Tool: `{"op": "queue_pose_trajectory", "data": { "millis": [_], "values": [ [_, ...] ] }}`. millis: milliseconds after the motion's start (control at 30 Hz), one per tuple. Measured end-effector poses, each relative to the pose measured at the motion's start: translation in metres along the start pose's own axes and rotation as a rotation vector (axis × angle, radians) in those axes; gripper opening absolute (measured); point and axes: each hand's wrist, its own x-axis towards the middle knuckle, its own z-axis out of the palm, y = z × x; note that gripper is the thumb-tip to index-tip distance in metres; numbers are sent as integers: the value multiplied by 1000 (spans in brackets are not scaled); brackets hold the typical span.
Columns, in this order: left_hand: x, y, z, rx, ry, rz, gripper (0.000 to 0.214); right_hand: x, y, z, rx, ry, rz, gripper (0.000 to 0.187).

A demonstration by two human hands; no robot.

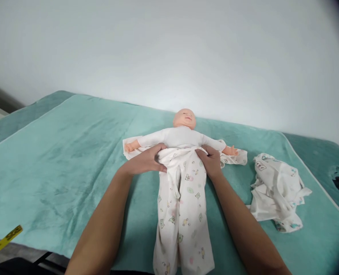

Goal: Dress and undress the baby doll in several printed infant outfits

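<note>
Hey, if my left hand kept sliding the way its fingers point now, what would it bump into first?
Your left hand grips the printed pants at the waistband. Going straight on, it would likely meet the doll at its white-clad belly first.

Teal plush blanket [72, 152] is spread over the surface, with a pale wall [169, 49] behind. Plastic baby doll in a white top [183, 135] lies flat on its back mid-blanket, head toward the wall, arms out both sides, on a white spread-out cloth [239, 157]. White printed cotton trousers [182, 214] are on its legs, running to the near edge. Left hand [146, 160] is at the waistband's left, right hand [211, 160] at its right, fingers of both gripping it. Crumpled white printed garment [276, 191] lies right of the doll, apart. Yellow tape strip [3, 242] sits off the blanket's near left corner.
</note>
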Motion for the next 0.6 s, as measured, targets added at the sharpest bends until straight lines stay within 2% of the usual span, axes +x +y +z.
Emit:
{"op": "queue_pose_trajectory", "data": {
  "millis": [233,400,467,533,600],
  "values": [
    [5,-5,7,-70,61,47,37,3,-2,-1,96,-107,157,48],
    [5,-20,21,-113,163,124,22,-4,-1,-12,112,-231,90,42],
    [4,-29,34,-113,258,185,19,-13,-1,-22,125,-328,64,39],
    [2,-36,49,-74,414,262,17,-25,-4,-31,148,-407,74,44],
    [0,-40,65,1,583,342,13,-40,-11,-35,119,-403,104,50]
  ]
}}
